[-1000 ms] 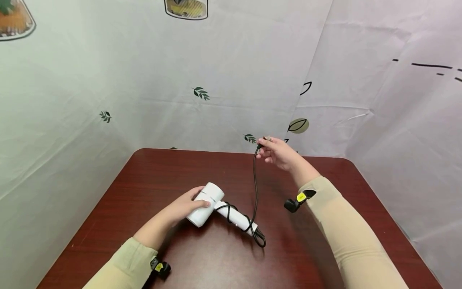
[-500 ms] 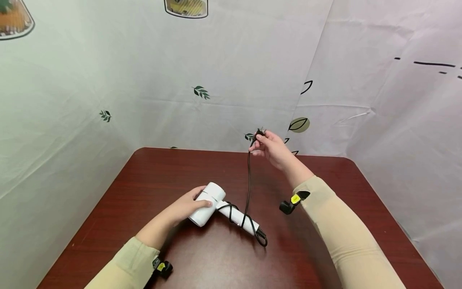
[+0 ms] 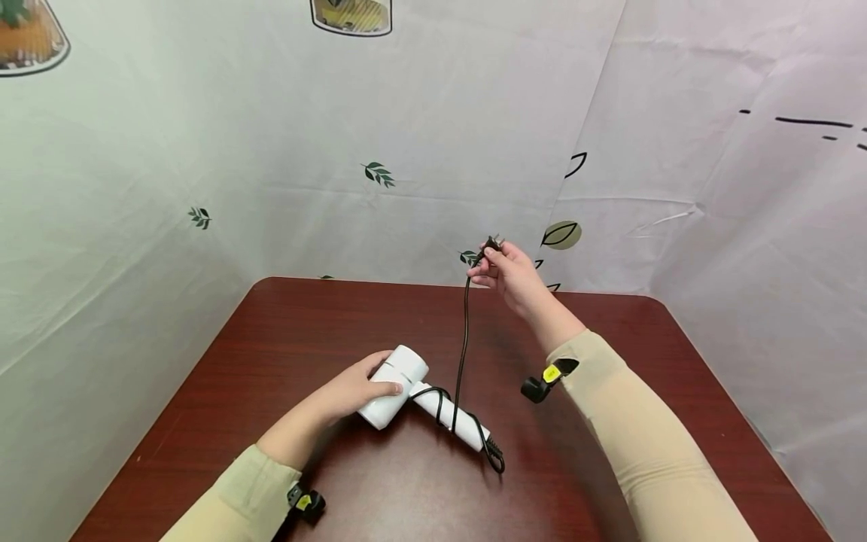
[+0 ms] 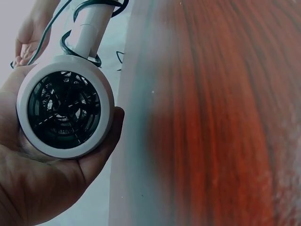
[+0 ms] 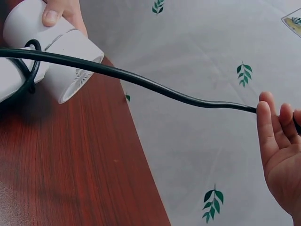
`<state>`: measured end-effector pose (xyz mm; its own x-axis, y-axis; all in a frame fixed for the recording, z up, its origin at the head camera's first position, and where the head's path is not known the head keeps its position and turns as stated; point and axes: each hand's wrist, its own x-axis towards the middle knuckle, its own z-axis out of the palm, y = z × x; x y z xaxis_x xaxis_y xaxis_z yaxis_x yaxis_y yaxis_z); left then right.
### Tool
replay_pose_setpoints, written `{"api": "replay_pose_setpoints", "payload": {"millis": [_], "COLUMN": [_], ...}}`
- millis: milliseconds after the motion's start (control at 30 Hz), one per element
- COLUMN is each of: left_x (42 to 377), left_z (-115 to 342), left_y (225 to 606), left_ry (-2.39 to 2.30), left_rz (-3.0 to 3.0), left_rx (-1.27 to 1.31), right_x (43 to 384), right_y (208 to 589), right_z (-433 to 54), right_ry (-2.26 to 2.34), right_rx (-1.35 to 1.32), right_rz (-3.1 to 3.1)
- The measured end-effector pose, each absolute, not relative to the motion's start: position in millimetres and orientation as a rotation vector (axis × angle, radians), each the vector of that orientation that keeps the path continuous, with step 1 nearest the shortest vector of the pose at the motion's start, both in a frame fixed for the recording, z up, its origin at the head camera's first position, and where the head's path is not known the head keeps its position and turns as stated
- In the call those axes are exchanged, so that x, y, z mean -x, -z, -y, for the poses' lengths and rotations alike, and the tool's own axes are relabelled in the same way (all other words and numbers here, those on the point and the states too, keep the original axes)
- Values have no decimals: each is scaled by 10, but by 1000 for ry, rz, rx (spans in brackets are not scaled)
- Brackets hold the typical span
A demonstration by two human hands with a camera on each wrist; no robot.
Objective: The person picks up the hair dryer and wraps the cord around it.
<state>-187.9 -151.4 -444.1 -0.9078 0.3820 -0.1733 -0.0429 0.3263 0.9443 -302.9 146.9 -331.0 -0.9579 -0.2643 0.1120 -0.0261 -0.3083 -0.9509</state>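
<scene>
A white hair dryer is held over the table by my left hand, which grips its barrel with the thumb on top. Its round grille faces the left wrist camera. The black cord winds around the handle, then runs up to my right hand. There the thumb and fingers pinch the plug, its prongs pointing up and right. In the right wrist view the cord stretches across to the right fingers, and the plug is mostly outside the picture.
The dark red wooden table lies beneath both hands. Behind it and at both sides hang pale cloth walls with leaf prints. Each sleeve carries a black wrist camera with a yellow mark.
My right hand has moved slightly up and left with the plug, and the cord has shifted left along the handle. The hair dryer has moved slightly right in the left hand's grip.
</scene>
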Motion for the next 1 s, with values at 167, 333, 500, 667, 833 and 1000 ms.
{"api": "replay_pose_setpoints", "payload": {"millis": [167, 333, 500, 667, 833, 1000], "left_x": [1865, 1840, 1830, 1829, 1813, 1804], "left_z": [1507, 1522, 1534, 1553, 1557, 1551], "left_y": [4420, 4389, 4358, 4346, 4334, 4329], "left_ry": [-1609, -1630, -1645, -1632, -1623, -1633], "left_rz": [-2221, -2170, -2132, -2153, -2140, -2136], "left_rx": [-319, -382, -425, -436, -483, -495], "right_x": [3050, 3100, 3141, 3150, 3154, 3162], "right_y": [3334, 3383, 3442, 3473, 3488, 3528], "right_z": [-1483, -1508, -1540, -1546, -1523, -1538], "right_ry": [2416, 2424, 2459, 2487, 2510, 2515], "right_rx": [352, 314, 262, 240, 223, 208], "right_rz": [-1743, -1750, -1708, -1670, -1641, -1667]}}
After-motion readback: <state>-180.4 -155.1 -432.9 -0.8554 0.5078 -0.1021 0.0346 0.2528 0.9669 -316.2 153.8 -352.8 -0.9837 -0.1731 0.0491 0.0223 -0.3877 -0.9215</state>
